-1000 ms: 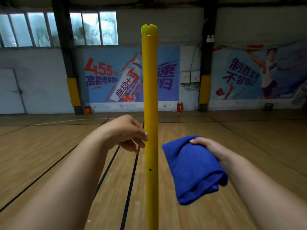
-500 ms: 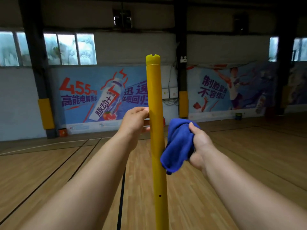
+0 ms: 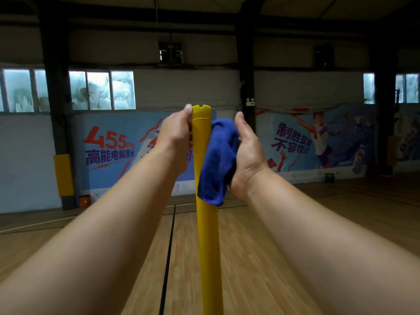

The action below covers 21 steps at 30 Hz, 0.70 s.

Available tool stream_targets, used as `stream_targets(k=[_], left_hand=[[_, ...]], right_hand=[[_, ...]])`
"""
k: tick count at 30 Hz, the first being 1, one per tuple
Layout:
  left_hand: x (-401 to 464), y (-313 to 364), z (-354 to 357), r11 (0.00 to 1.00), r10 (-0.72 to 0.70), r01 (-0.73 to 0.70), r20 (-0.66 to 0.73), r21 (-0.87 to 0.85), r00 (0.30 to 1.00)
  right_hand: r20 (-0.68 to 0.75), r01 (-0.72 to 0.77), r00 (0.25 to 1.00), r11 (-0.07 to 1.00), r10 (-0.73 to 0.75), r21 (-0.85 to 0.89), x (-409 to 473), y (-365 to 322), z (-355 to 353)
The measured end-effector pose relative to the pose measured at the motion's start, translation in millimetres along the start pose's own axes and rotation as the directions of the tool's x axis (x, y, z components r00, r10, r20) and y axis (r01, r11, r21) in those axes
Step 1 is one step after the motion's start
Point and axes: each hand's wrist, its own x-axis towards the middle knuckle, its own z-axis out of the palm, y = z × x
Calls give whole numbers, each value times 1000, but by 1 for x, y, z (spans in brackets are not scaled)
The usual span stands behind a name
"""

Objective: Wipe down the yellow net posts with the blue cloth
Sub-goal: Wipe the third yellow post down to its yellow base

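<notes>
Both forearms reach forward and upward, converging. The left hand (image 3: pixel 176 137) is raised with its thumb pointing up and its fingers out of sight. The right hand (image 3: pixel 247 151) faces it, palm inward, thumb up, fingers hidden.

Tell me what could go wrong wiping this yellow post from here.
The blue cloth is bunched against only the right side of the yellow post, so the far side may get missed. A loose end hangs below the right hand and could slip free. The left hand steadies only near the top, so hard strokes might rock the post.
</notes>
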Motion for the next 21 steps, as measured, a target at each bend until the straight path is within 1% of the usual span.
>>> stream_targets(k=[1, 2, 3, 5, 7, 8, 10, 14, 16, 18, 19, 21], left_hand=[[3, 3, 2, 998, -47, 47, 0, -29, 999], [5, 5, 3, 995, -80, 80, 12, -60, 997], [7, 5, 5, 991, -98, 101, 33, -84, 995], [9, 3, 8, 993, -93, 98, 73, -72, 993], [12, 1, 12, 996, -74, 78, 88, -45, 993], [13, 0, 15, 996, -74, 79, 98, -43, 992], [15, -1, 18, 994, -94, 100, 115, -45, 989], [20, -2, 13, 988, -145, 151, 191, -17, 971], [23, -1, 6, 985, -169, 167, 252, 31, 953], [26, 1, 0, 985, -166, 140, 305, 105, 938], [28, 1, -3, 984, -159, 122, 324, 132, 932], [31, 1, -7, 981, -145, 87, 351, 176, 925]], right_hand=[[41, 2, 999, 1000, -2, -17, 1, 2, 1], [46, -12, 999, 1000, 13, -28, 2, 4, 1], [19, -12, 1000, 999, 12, -38, 2, 7, 0], [-38, 44, 998, 995, -48, -89, 6, 16, -9], [-63, 137, 987, 975, -150, -177, 12, 26, -19], [-53, 178, 980, 962, -193, -207, 12, 29, -22], [-7, 213, 975, 945, -221, -250, 13, 30, -23], [93, 233, 972, 854, -215, -464, 19, 19, -15], [149, 235, 971, 847, -185, -478, 24, 11, -12], [221, 234, 965, 852, -143, -468, 26, 1, -9], [237, 226, 963, 854, -124, -469, 28, -3, -7], [220, 206, 969, 854, -111, -478, 31, -7, -5]])
